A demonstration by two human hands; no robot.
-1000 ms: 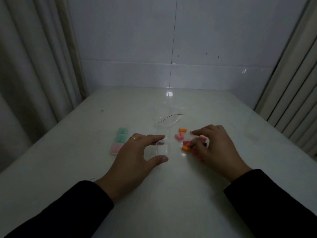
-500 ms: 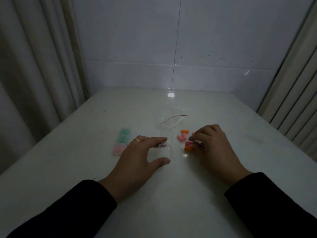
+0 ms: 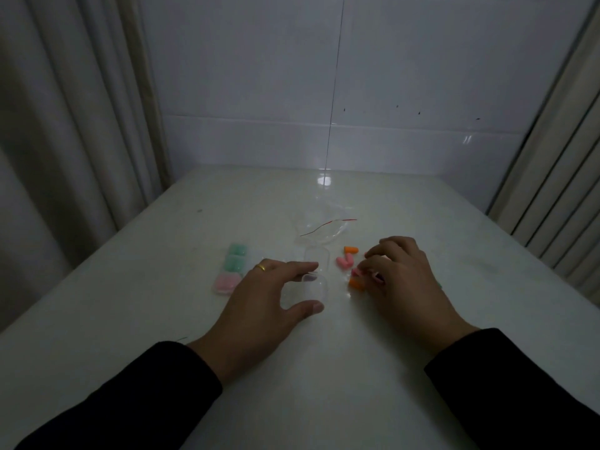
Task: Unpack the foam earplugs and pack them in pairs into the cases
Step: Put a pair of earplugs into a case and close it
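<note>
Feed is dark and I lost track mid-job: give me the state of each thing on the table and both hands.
Clear case: open, held by left hand.
Three filled cases: lying in a row.
Loose earplugs: unpacked, on table.
Plastic bag: lying emptied.
Right hand: fingers on earplugs; grasp unclear.

You have pink earplugs [image 3: 344, 263] and orange earplugs [image 3: 351, 250] on a white table [image 3: 162, 303], mint and pink cases [image 3: 231, 269], black sleeves [image 3: 136, 397], and a gold ring [image 3: 260, 267].
</note>
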